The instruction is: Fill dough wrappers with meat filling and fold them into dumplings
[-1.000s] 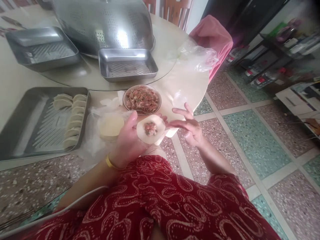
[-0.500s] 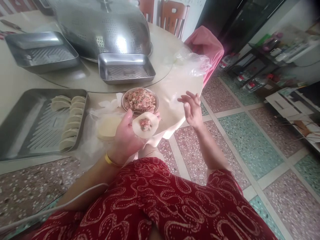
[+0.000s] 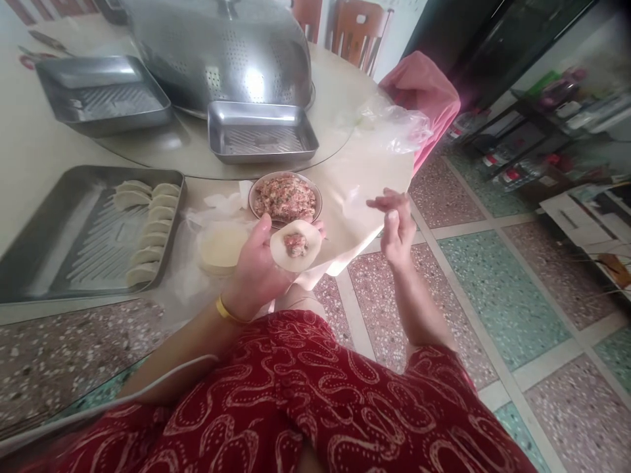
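Across the fingers of my left hand (image 3: 259,272) lies a round dumpling wrapper (image 3: 282,258), with a lump of meat filling (image 3: 296,244) at its middle. Just beyond it stands a bowl (image 3: 251,200) heaped with minced meat (image 3: 286,196). A stack of wrappers (image 3: 221,247) rests on a plastic bag left of that hand. My right hand (image 3: 398,226) is raised at the table's right edge, fingers stretched and slightly bent, with nothing in it. At the left, a large metal tray (image 3: 93,243) holds several folded dumplings (image 3: 152,240) along its right side.
Two smaller metal trays, one at the left (image 3: 103,121) and one in the middle (image 3: 263,157), stand behind the bowl. A big perforated metal dome (image 3: 221,59) is at the back. A clear plastic bag (image 3: 399,128) lies by a pink cloth-like item (image 3: 424,85) at the table's right edge.
The view has shifted slightly, so the table's things sit further right. My right hand's fingers have drawn closer together; my left hand still holds the filled wrapper.
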Demonstrator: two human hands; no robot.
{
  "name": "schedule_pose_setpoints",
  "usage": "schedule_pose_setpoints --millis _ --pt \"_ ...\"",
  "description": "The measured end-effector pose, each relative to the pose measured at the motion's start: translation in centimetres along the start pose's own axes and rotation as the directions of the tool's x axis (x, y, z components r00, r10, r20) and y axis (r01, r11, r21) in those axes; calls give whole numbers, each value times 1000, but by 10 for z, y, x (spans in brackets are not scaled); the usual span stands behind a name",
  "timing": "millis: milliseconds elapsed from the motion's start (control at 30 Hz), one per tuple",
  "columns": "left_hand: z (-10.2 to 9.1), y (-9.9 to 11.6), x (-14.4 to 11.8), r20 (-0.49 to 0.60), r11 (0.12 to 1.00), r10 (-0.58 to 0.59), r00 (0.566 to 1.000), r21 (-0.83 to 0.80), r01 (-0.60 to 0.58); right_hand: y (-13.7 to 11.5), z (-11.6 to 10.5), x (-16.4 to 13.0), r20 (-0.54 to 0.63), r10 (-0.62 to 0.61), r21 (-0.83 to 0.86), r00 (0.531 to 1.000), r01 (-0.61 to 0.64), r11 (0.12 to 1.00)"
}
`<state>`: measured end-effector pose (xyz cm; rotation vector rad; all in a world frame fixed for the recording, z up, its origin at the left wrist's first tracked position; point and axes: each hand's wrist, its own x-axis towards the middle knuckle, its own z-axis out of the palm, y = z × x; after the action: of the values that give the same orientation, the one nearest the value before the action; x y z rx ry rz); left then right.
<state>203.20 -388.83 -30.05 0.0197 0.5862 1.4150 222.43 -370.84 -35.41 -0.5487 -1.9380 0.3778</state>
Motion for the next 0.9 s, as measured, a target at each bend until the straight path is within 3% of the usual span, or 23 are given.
schedule_pose_setpoints --millis 100,200,367,600,800,900 --pt "3 -1 1 26 999 6 1000 -32 -6 -37 7 -17 51 -112 191 992 100 976" --pt "2 -3 1 83 998 -3 997 -67 8 -58 17 -26 163 -242 200 956 208 957" --pt "2 -2 -3 111 995 22 994 -104 -10 -61 27 -32 238 -330 139 913 304 942" --pt "4 0 -8 106 995 19 994 -101 -8 -72 40 -56 261 -530 113 807 520 847" --pt "6 -2 -10 144 992 -3 990 -122 21 -81 41 -59 325 -551 93 768 554 827" --pt "4 0 -11 133 994 24 991 -113 -8 -75 40 -65 450 -424 164 786 395 904"
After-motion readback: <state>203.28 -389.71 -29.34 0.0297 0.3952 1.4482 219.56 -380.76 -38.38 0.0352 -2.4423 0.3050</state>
